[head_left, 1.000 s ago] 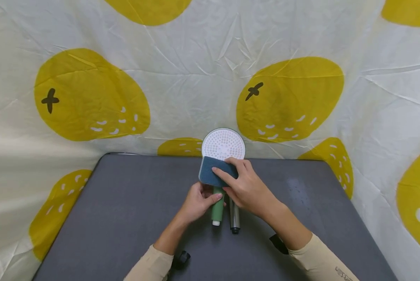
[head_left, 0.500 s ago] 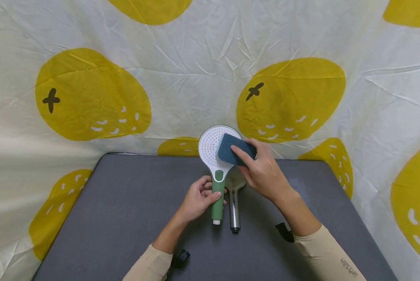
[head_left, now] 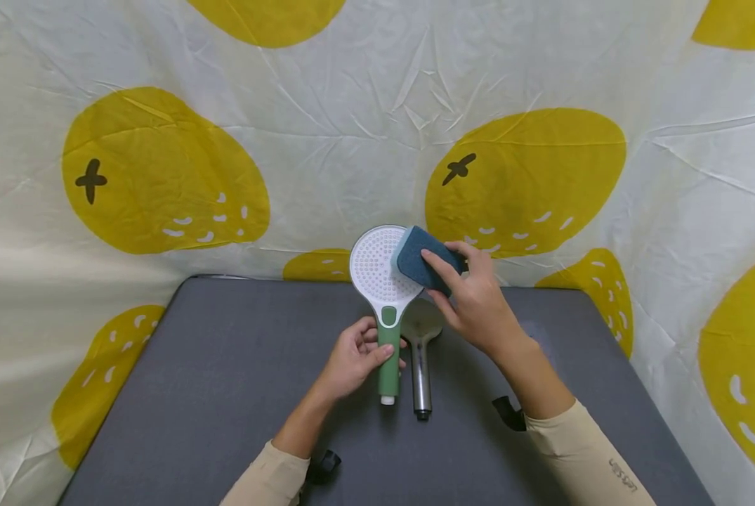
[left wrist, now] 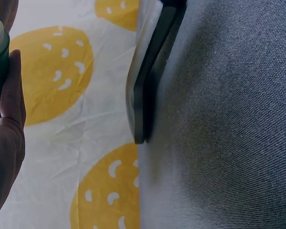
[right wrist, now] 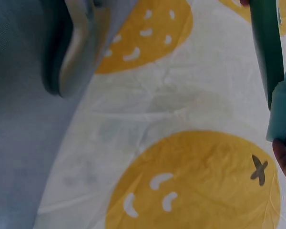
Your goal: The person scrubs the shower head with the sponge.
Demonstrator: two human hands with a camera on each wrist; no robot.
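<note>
Above a grey surface (head_left: 225, 393) backed by a lemon-print cloth (head_left: 162, 176), a person's left hand (head_left: 356, 356) grips the green handle of a white shower head (head_left: 377, 270), fingers curled round it, holding it upright with the perforated face towards the camera. The right hand (head_left: 478, 302) pinches a blue sponge (head_left: 423, 266), fingers and thumb clamped on it, its front edge touching the right side of the face. A second, silver shower head (head_left: 420, 351) lies flat on the surface just beside the green handle, untouched.

Judging by the contact at the rim only, the scrub would go best with the sponge laid flat against the nozzle holes rather than on its edge, and worked across the whole disc in overlapping strokes. The left hand's grip sits low on the handle, so firm pressure near the top could tip the head backwards; a steady counter-hold, or a grip nearer the neck, would help.
</note>
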